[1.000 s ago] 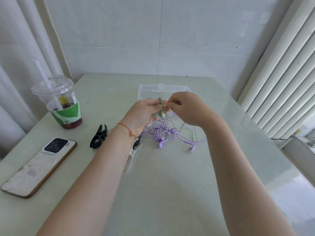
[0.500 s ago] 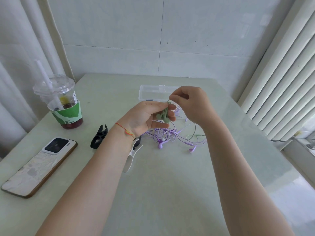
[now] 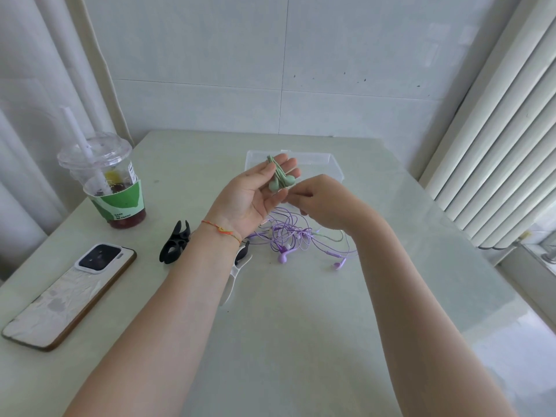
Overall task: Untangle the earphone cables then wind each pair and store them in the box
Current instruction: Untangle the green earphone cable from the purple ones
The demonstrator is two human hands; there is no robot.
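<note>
**Green pair wound on left hand, purple pair loose on counter**

Left hand is palm up with fingers nearly straight; the green earphones lie coiled across those fingers, both buds resting near the fingertips. Right hand is just right of it, fingers curled, fingertips pinched together at the lower end of the green bundle; can't tell exactly what strand it has hold of. Both hands are above the counter, in front of the clear box, which sits at the far middle.

Purple earphones are a loose tangle on the counter beneath the hands, buds on the near side.

Left side: black clip near the left wrist, a white clip partly under the forearm, phone face down at near left, drink cup with a straw at far left.
</note>
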